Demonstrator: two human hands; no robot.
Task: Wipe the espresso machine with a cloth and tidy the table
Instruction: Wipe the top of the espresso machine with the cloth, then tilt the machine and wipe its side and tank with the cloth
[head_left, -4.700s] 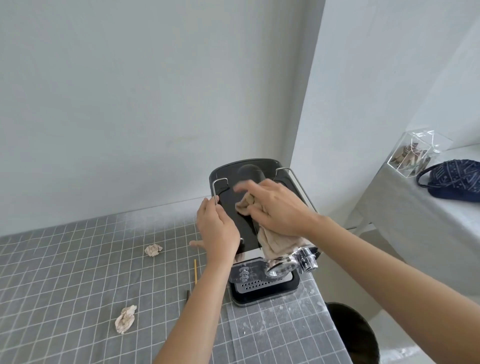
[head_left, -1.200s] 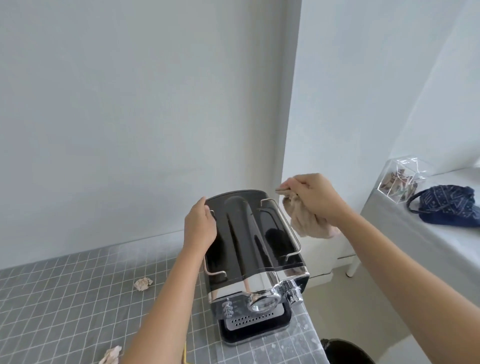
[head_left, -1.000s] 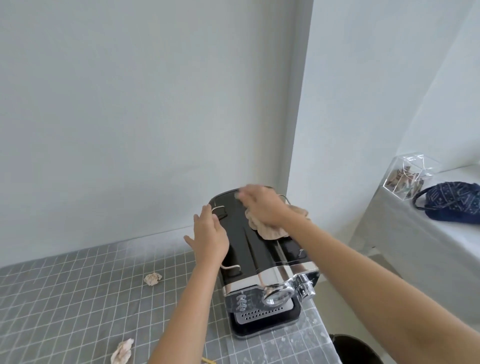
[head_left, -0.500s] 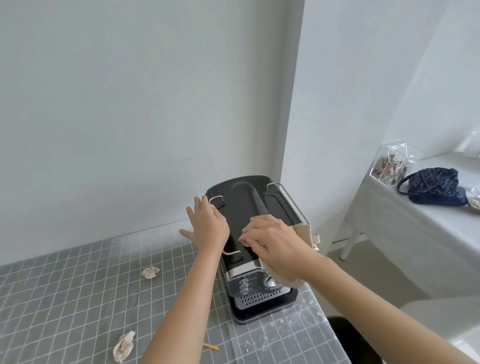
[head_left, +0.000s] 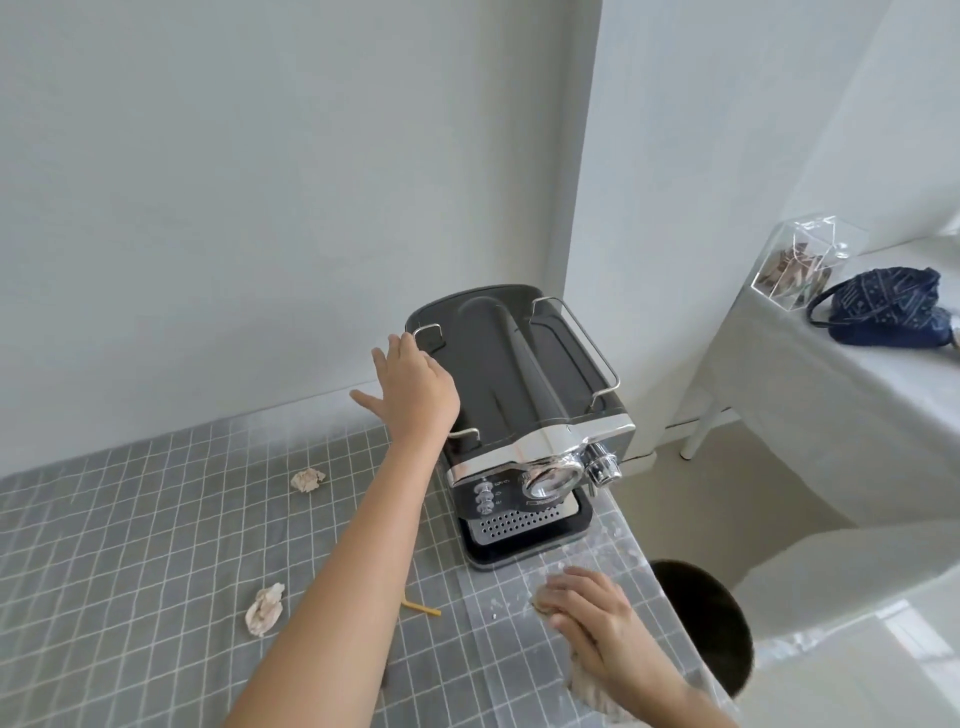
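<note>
The black and chrome espresso machine (head_left: 524, 400) stands at the table's far right corner, against the wall. My left hand (head_left: 413, 387) rests flat on its left top edge, fingers spread. My right hand (head_left: 587, 621) presses the beige cloth (head_left: 589, 686) onto the grey checked table (head_left: 130, 545) in front of the machine, near the right edge. Most of the cloth is hidden under my hand and wrist.
Two crumpled paper scraps (head_left: 307, 479) (head_left: 265, 608) and a thin yellow stick (head_left: 422, 608) lie on the table. White crumbs speckle the surface by my right hand. A dark bin (head_left: 711, 618) sits below the right edge. A side table holds a clear box (head_left: 800, 265) and a blue bag (head_left: 883, 306).
My right hand has left the machine's front and come down with the cloth onto the table in front of it. My left hand stays on the machine's left side.
</note>
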